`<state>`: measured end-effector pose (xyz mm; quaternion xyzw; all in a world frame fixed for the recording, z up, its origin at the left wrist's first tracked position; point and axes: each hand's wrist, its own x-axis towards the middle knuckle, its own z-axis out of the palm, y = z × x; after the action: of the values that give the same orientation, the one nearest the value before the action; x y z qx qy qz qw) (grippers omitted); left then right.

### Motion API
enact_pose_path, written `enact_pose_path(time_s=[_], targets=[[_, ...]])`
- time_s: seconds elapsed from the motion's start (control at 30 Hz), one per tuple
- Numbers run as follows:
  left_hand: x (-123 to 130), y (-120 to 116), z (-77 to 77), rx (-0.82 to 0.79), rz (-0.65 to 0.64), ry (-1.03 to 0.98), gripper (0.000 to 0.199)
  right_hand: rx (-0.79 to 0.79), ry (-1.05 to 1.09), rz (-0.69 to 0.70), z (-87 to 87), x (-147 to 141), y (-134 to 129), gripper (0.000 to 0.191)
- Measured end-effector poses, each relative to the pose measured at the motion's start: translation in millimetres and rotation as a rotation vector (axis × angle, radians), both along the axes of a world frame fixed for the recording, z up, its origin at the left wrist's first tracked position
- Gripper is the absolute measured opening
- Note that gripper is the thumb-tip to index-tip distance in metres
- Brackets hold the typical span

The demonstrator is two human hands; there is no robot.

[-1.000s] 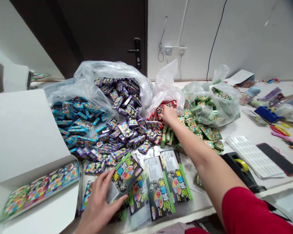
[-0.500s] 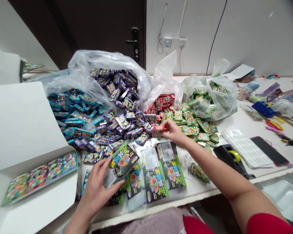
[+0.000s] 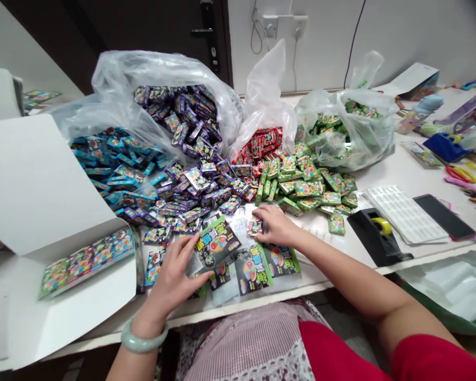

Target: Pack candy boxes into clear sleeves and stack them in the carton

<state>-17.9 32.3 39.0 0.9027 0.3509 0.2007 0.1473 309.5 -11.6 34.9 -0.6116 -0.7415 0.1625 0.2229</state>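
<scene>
My left hand (image 3: 176, 272) grips a black and green printed pouch (image 3: 217, 242) by its left side, thumb below and fingers above. My right hand (image 3: 276, 226) pinches a small red box (image 3: 254, 226) just right of that pouch, over the upper part of another printed pouch (image 3: 250, 269). One more black and green pouch (image 3: 282, 260) lies partly under my right hand. Loose small purple boxes (image 3: 194, 182) and green boxes (image 3: 307, 188) lie just beyond my hands. Whether the red box touches the pouch beneath it I cannot tell.
Clear plastic bags hold blue boxes (image 3: 115, 164), purple ones and red boxes (image 3: 264, 143). An open white carton (image 3: 75, 307) stands left, with a strip of colourful boxes (image 3: 89, 259) inside. A tape dispenser (image 3: 376, 235), label sheets (image 3: 406, 214) and a phone (image 3: 444, 216) lie right.
My right hand has come from the pile toward me, carrying the red box down over the pouches. My left hand keeps the pouch. The camera view has shifted.
</scene>
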Motion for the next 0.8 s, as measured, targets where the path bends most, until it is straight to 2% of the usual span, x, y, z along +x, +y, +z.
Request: enact_pose_path(time_s=[0.07, 0.13, 0.23, 0.3, 0.47, 0.63, 0.8], targets=[[0, -1, 1.8, -0.011, -0.005, 0.003, 0.085, 0.111, 0.064, -0.005, 13.8, -4, -2, 0.066], [-1, -4, 4.0, -0.039, -0.030, -0.006, 0.086, 0.186, 0.074, 0.102, 32.2, -5, -6, 0.069], [1, -6, 7.1, -0.078, -0.083, -0.023, 0.085, 0.144, -0.066, 0.368, 59.1, -5, -9, 0.069], [3, -7, 7.8, -0.082, -0.110, -0.019, 0.086, 0.087, -0.166, 0.475, 70.8, -6, -7, 0.067], [7, -8, 4.5, -0.084, -0.134, 0.004, 0.087, 0.031, -0.253, 0.553, 76.4, -10, 2, 0.067], [4, -11, 2.4, -0.103, -0.123, 0.005, 0.088, -0.010, -0.212, 0.584, 75.1, -14, 5, 0.067], [-1, -8, 7.1, -0.080, -0.125, -0.007, 0.087, -0.057, -0.152, 0.620, 87.3, -2, 6, 0.066]])
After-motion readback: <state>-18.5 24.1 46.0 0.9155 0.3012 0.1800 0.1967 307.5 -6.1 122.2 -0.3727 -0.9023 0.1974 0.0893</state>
